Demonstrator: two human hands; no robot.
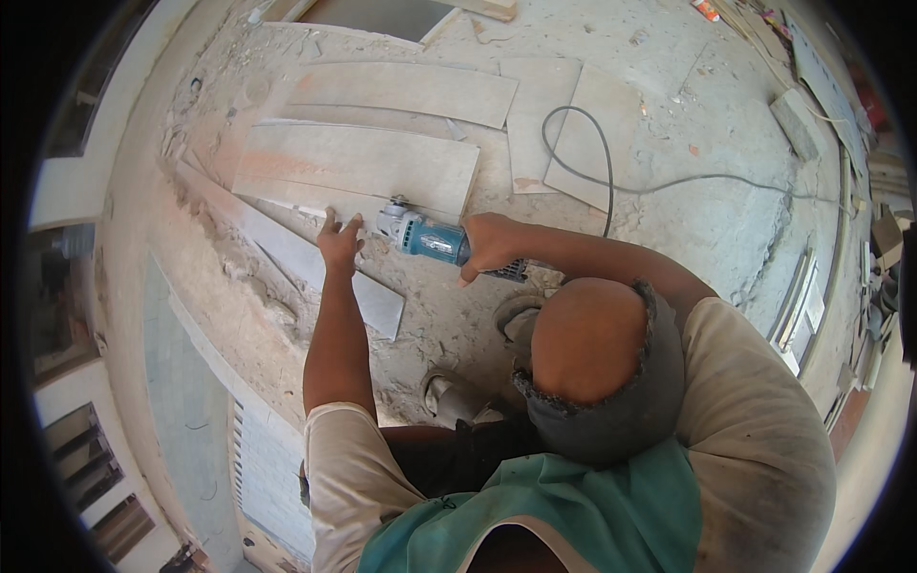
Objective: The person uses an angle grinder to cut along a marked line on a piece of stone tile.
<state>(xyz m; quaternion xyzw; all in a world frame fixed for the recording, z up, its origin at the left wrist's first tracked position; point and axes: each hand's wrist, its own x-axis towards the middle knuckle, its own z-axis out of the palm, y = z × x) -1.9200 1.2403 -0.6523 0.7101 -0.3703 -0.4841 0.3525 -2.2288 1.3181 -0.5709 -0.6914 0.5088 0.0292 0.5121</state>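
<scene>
My right hand point(489, 243) is wrapped round the body of a teal angle grinder point(435, 239). The grinder's metal head and disc point(394, 208) are at the near edge of a large pale tile point(353, 162), which has orange dust on its left part. My left hand point(341, 241) has its fingers apart, with the fingertips at that same near edge, left of the grinder head. Under my left wrist lies a long narrow tile strip point(315, 258) with a squared end. Whether the disc touches the tile is too small to tell.
More pale tiles point(411, 91) lie beyond, others point(583, 124) to the right. A black cord point(707, 178) loops across the dusty floor. My bent knee point(587, 339) is close by my right forearm. Rubble point(253, 286) lines the left; boards point(802, 306) stand at the right.
</scene>
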